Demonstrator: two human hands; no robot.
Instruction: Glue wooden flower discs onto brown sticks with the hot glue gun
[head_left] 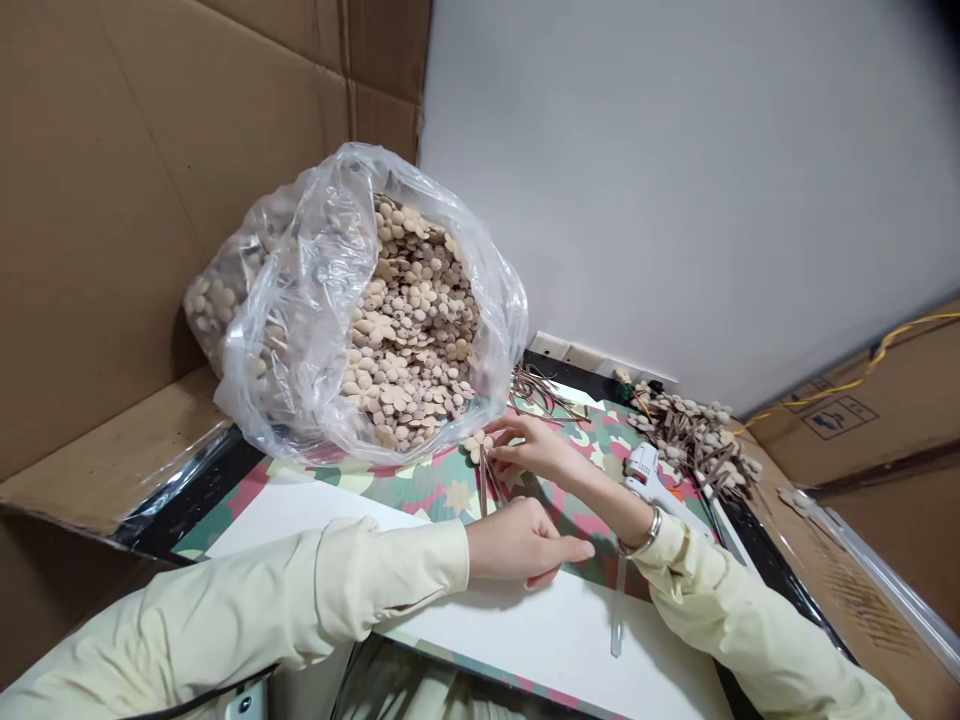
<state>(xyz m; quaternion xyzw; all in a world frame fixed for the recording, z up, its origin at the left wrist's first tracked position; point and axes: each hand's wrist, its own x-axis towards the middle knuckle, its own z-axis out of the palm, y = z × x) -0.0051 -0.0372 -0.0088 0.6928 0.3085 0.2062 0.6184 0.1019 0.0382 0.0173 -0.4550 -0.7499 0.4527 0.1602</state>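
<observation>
My right hand (536,447) reaches in from the right, its fingers curled and the fingertips closed at the edge of a beige flower-shaped piece (476,446). Just below that piece are several thin brown strips (484,485), running down behind my left hand (517,540). My left hand is closed, with its index finger pointing right; what it holds, if anything, is hidden. A large clear plastic bag (300,300) lies open behind the hands, full of beige and greyish flower pieces (416,330). A white glue gun (652,475) rests beside my right wrist.
A pile of flowers with brown stems (697,435) sits at the right. More loose strips (544,390) lie by the bag. White sheets (555,630) cover part of the camouflage-patterned tabletop (420,485). A clear glue stick (618,610) lies in front. Cardboard (150,180) and a wall (675,180) enclose the table.
</observation>
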